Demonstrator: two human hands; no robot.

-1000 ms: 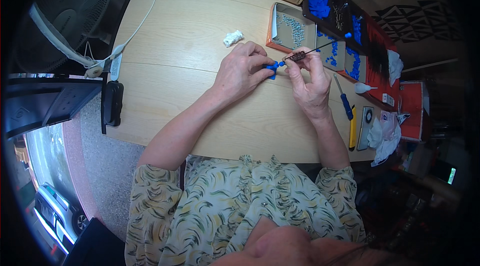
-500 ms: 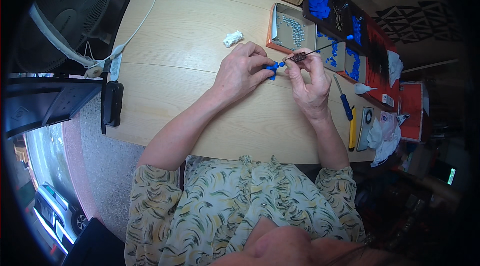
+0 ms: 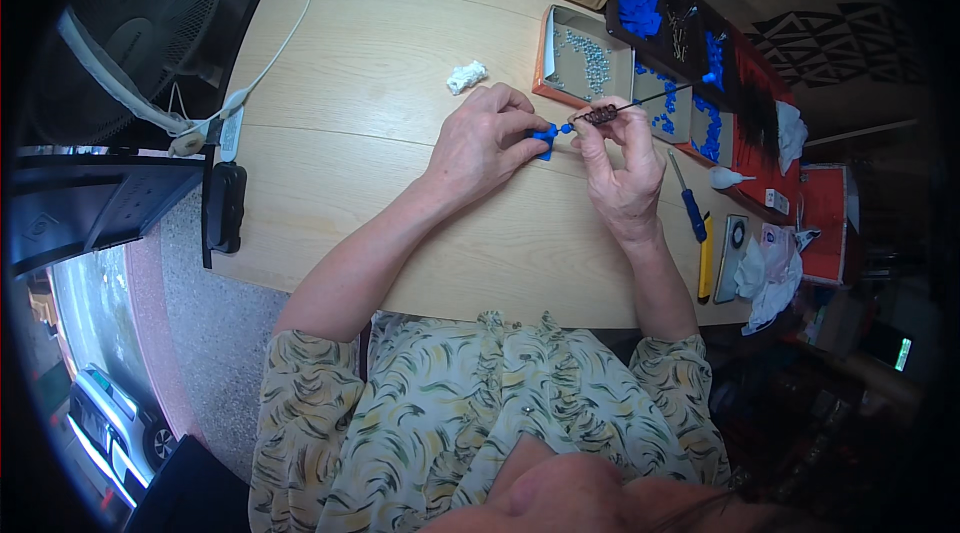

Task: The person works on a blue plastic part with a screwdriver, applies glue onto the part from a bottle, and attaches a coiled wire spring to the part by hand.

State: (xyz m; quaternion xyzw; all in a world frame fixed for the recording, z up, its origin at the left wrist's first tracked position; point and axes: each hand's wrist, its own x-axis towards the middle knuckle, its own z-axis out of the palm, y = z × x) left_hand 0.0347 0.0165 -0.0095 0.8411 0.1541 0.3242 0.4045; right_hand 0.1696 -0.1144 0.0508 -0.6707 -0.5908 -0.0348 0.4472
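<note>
Head view: just above the frame's centre, my left fingers (image 3: 522,121) pinch a small blue block (image 3: 544,150), probably light, stiff and slick, best held by its sides, while my right fingers (image 3: 598,161) grip around a dark coil (image 3: 601,115).

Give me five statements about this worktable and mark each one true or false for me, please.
1. The left hand holds a small blue piece. True.
2. The right hand is empty. False: it holds a dark rod with a blue end.
3. An open box beyond the hands has small silvery pieces in it. True.
4. The blue-handled screwdriver lies left of the left hand. False: it lies right of the right hand.
5. A crumpled white wad lies on the table. True.
</note>
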